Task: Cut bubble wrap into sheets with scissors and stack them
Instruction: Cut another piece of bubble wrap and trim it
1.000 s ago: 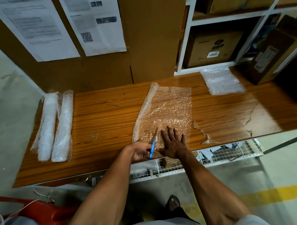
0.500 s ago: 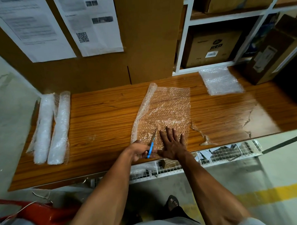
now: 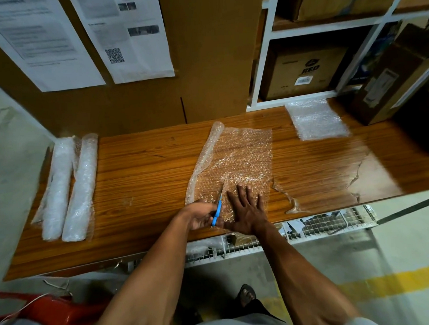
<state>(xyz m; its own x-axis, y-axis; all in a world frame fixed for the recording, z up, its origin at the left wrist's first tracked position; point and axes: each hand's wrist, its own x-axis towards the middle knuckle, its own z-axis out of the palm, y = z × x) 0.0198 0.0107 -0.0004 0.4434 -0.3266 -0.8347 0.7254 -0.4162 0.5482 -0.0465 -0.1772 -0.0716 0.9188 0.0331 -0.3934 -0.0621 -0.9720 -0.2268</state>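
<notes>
The left hand (image 3: 203, 215) has its fingers curled round the blue handles of the scissors (image 3: 218, 206), gripping them at the near edge of the table (image 3: 145, 170); the blades point away from the person, up into the bubble wrap (image 3: 235, 161), though whether they stand apart or together is too small to tell. Just right of the scissors, the right hand (image 3: 247, 210) lies flat on the wrap with its fingers straight and spread, pressing the sheet to the wood. The wrap lies unrolled from the near edge toward the far one, its left edge curled up in a loose roll along its length. Far to the right, against the white shelf (image 3: 261, 69), sits a stack (image 3: 316, 118) of cut sheets, well apart from the hands. At the table's left end two rolls (image 3: 67, 188) of bubble wrap lie side by side, touching. Papers (image 3: 80, 38) hang on the cardboard (image 3: 204, 54) behind the table, and boxes (image 3: 303, 70) fill the shelf. Below the near edge runs a white wire rack (image 3: 322, 225), and a red chair (image 3: 50, 314) shows at the lower left.
</notes>
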